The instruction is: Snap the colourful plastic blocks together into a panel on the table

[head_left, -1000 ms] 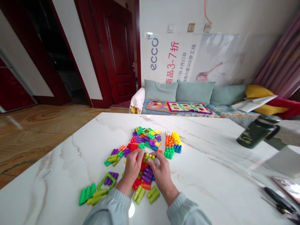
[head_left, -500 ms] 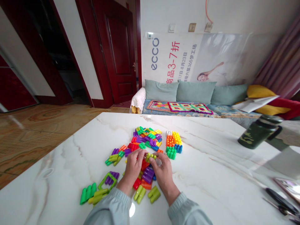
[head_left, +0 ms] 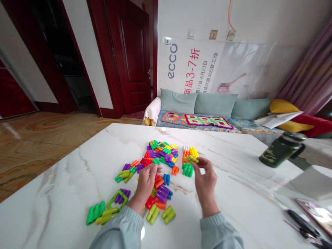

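My right hand (head_left: 206,180) pinches a yellow-green toy block (head_left: 191,159) between thumb and fingers. It holds the block over a neat group of blocks, partly covering the orange ones (head_left: 184,156). Green blocks (head_left: 187,169) form the near side of that group, with yellow (head_left: 193,151) and white (head_left: 185,147) ones behind. My left hand (head_left: 147,181) hovers at the loose pile, its fingers drawn together and no block visible in them. Close by lie a purple block (head_left: 163,193), a small blue block (head_left: 166,179) and two yellow-green blocks (head_left: 153,214).
A mixed heap of blocks (head_left: 163,152) lies farther back on the white marbled table (head_left: 233,207). More blocks and a green frame piece (head_left: 111,200) are at the left. A camouflage flask (head_left: 280,150), phone (head_left: 315,214) and scissors (head_left: 306,226) are at the right.
The hands have parted. My right hand has carried the yellow-green block right, over the sorted group, while my left stays by the pile. Small blue and orange blocks now show between them.
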Available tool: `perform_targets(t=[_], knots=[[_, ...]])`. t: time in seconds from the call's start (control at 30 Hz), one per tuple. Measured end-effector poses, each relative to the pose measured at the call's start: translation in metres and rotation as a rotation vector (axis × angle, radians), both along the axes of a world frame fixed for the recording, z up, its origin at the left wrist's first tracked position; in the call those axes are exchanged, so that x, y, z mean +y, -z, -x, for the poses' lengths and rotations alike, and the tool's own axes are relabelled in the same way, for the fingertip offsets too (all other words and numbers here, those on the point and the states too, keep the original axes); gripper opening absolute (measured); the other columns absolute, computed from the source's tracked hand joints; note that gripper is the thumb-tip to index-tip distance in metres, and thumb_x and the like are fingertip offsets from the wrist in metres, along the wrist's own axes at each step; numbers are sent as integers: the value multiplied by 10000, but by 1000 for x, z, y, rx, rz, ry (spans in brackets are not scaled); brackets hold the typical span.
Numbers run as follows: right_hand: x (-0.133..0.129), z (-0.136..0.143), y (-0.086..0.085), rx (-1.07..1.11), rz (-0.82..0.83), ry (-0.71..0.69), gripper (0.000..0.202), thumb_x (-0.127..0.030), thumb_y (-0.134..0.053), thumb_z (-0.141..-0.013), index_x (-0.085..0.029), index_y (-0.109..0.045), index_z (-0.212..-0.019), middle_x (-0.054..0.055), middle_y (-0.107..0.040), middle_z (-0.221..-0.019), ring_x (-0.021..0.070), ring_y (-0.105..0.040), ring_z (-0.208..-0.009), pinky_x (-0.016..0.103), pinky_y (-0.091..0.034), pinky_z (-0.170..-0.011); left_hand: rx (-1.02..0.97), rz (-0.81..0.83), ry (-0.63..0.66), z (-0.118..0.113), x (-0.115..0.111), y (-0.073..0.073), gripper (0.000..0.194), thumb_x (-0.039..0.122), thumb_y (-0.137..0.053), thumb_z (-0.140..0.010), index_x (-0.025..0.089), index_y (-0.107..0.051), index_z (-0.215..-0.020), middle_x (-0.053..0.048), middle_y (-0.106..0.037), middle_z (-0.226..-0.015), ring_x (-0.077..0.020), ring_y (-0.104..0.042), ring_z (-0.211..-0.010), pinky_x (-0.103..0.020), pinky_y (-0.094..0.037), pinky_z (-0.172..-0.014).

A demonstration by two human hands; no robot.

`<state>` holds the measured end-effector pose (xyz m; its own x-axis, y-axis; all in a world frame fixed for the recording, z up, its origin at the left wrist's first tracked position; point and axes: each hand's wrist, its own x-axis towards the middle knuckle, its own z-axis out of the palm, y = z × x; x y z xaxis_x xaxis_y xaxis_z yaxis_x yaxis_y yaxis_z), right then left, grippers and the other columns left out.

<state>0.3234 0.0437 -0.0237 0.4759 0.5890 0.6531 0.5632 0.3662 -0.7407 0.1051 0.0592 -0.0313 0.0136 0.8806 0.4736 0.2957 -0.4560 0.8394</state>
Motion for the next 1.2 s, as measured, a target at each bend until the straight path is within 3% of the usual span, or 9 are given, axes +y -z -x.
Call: perform_targets(t=[0.1, 0.17, 0.43, 0.67, 0.93, 1.07, 1.2], knots=[[2, -43, 4, -65, 191, 226, 322, -452, -533, -824, -175, -670, -914, 83, -697, -818, 202, -613, -688, 316, -457, -657, -30, 4, 8, -1, 0, -1, 430, 434, -412, -963, 158, -720, -841, -72, -713, -752, -169, -669, -662, -271, -564, -613], [2, -58, 12, -104, 323, 289, 380, -458, -474, -813, -167, -700, -903, 102, -701, -796, 219, -610, -681, 317, -425, -619, -35, 0, 17, -1, 0, 0, 431, 436, -413, -962, 160, -722, -839, -69, -710, -738, -167, -667, -650, -271, -564, -602], [9, -49, 37, -88, 506, 190, 412, -357, -442, -750, -174, -738, -970, 102, -740, -848, 247, -645, -733, 336, -431, -652, -53, 16, 38, -2, 0, 2, 431, 438, -414, -961, 160, -725, -854, -65, -703, -725, -161, -667, -635, -259, -566, -582], [10, -49, 43, -136, 450, 198, 389, -351, -453, -752, -165, -740, -938, 111, -726, -881, 219, -617, -681, 323, -424, -617, -22, -2, 42, -1, 1, 6, 433, 445, -403, -967, 179, -726, -855, -61, -703, -731, -174, -669, -668, -274, -556, -600], [15, -48, 46, -48, 384, 135, 368, -345, -474, -707, -148, -690, -930, 127, -711, -933, 221, -633, -734, 360, -482, -708, -12, 13, 50, -1, 2, 5, 400, 409, -400, -970, 190, -711, -846, -46, -695, -727, -167, -659, -668, -277, -552, -610], [12, -48, 41, -29, 374, 147, 340, -350, -488, -713, -150, -652, -934, 119, -696, -929, 214, -635, -724, 361, -484, -715, -10, -3, 57, -2, 1, 2, 400, 396, -402, -971, 182, -701, -812, -44, -696, -702, -164, -659, -636, -275, -545, -605], [5, -37, 27, -84, 310, 283, 281, -378, -494, -796, -170, -627, -930, 96, -662, -931, 186, -598, -678, 326, -447, -646, -12, 0, 42, -2, 2, 3, 407, 402, -405, -972, 170, -704, -822, -53, -698, -709, -168, -667, -636, -276, -549, -598]])
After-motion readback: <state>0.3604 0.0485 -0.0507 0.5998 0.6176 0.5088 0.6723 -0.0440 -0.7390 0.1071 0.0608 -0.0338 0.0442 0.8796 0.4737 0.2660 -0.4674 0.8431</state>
